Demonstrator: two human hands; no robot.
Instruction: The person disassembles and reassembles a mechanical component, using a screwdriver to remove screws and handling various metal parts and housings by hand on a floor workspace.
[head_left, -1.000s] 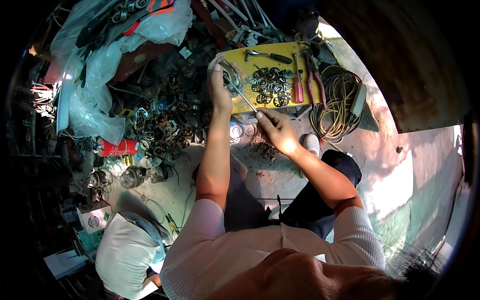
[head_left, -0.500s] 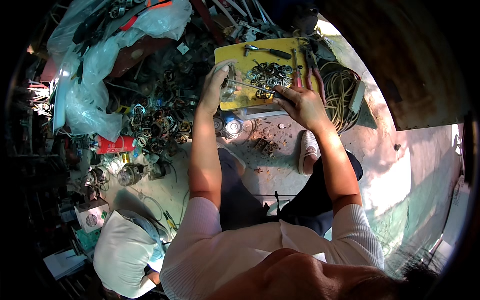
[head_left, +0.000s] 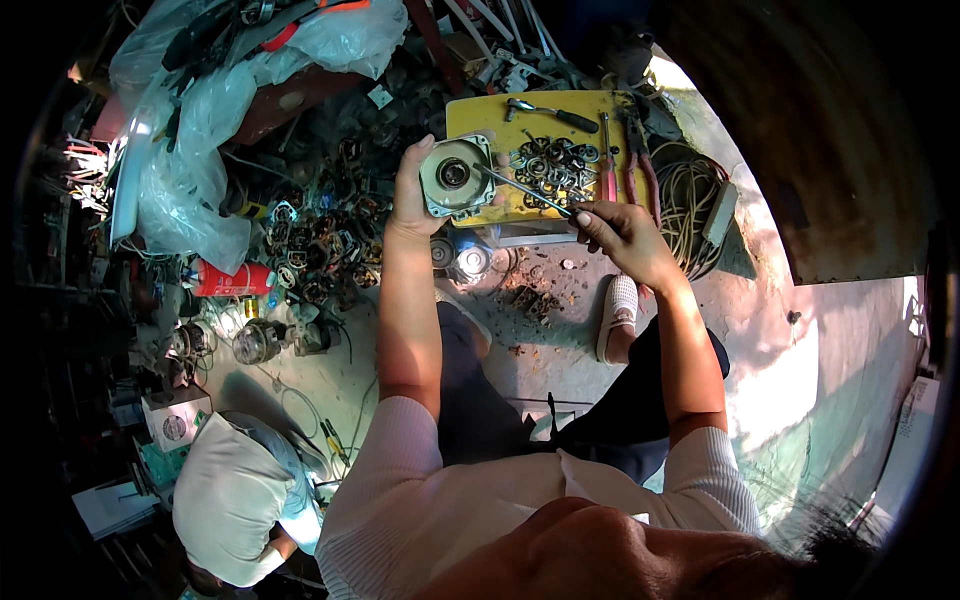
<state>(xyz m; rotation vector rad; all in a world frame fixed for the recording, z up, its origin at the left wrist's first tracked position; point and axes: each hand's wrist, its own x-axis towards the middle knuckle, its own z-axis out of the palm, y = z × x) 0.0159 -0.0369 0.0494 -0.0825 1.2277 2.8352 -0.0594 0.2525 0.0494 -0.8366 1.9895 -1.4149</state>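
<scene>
While right fingers (head_left: pixel 603 230) clamp a slim tool (head_left: pixel 524 190), left fingers (head_left: pixel 416 160) grip a housing (head_left: pixel 455 190); it's pale, squarish.

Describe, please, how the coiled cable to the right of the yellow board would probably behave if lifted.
The coiled cable would probably sag, as its thin strands lie in curved loops. It might tangle, since several loops cross. The pale block at its edge could drag along, though any join is unclear.

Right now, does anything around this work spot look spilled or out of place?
Yes: brownish debris is scattered on the floor just nearer the person than the yellow board, spill-like against the paler ground. The grey housing in the left hand shows no clear damage.
</scene>
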